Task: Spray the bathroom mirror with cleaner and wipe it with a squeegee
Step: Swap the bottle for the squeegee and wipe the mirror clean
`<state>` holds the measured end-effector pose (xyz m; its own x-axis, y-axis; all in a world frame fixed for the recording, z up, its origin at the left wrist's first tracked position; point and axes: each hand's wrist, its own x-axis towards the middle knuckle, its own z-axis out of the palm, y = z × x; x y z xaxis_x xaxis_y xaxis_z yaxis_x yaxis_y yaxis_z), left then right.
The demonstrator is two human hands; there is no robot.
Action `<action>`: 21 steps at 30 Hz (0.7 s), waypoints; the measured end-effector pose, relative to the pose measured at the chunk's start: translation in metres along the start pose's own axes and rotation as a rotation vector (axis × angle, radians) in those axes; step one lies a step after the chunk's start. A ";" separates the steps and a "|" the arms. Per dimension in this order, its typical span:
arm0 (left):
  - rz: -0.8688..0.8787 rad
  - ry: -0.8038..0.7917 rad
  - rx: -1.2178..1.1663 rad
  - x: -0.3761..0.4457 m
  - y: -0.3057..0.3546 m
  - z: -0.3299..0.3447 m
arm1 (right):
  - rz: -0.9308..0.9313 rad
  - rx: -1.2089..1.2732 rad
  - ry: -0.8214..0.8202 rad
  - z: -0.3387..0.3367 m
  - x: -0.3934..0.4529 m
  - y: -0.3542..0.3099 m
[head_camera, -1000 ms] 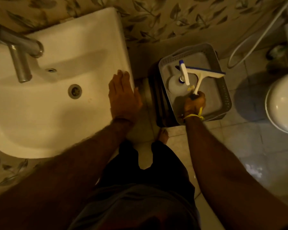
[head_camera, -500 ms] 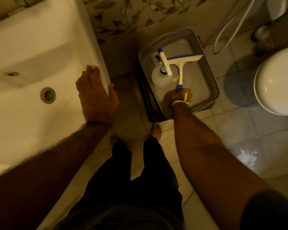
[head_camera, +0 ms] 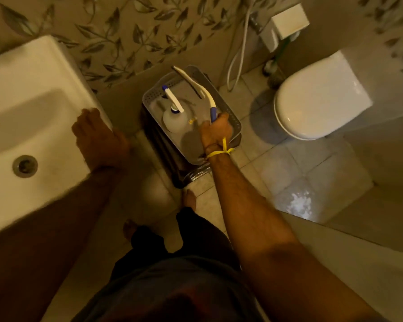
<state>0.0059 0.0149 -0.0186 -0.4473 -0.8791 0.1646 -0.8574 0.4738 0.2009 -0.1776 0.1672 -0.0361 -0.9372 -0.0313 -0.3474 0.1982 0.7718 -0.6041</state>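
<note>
Gripping the blue end of the squeegee [head_camera: 197, 89] handle, the right hand [head_camera: 215, 132] is closed around it over the grey basket [head_camera: 236, 126]; a yellow thread [head_camera: 220, 152] is tied at that wrist. The left hand [head_camera: 98, 141] lies flat, fingers spread, on the front corner of the white sink [head_camera: 33, 96], holding nothing; it looks like a brace while leaning.

Squeegee: pale plastic handle curving up from the fist, forking into a long narrow blade bar that reaches past the basket's far rim. Whether the blade end rests on the rim or is clear of it cannot be told. Judgement: light and stiff in the handle, with a soft rubber edge that should not be bent or pressed against the basket wall. The blue grip section is the right place to hold; that is where the hand is. The long head gives leverage, so a firm wrap of all fingers is better than a pinch.

Spray bottle [head_camera: 173, 116]: stands upright in the basket just left of the right hand, white rounded body, white trigger head with a blue nozzle tip pointing away. Judgement: heavier than the squeegee if filled, smooth plastic, possibly slick; take it at the neck under the trigger.

Basket sits on a dark stand [head_camera: 172, 163] on the tiled floor. Beyond it, to the right, a toilet [head_camera: 321, 98] with the lid down. No mirror in view.
</note>
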 end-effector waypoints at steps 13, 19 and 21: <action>0.142 -0.066 -0.379 -0.020 -0.034 -0.135 | -0.430 0.506 0.185 -0.072 -0.160 -0.088; 0.244 0.430 -0.448 0.013 -0.105 -0.237 | -0.832 0.731 0.048 -0.065 -0.265 -0.189; 0.230 0.578 -0.430 0.033 -0.125 -0.277 | -0.921 0.779 -0.017 -0.057 -0.298 -0.222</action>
<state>0.1690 -0.0597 0.2294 -0.2965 -0.6452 0.7041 -0.5308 0.7242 0.4402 0.0408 0.0413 0.2428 -0.8151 -0.3818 0.4357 -0.4171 -0.1351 -0.8988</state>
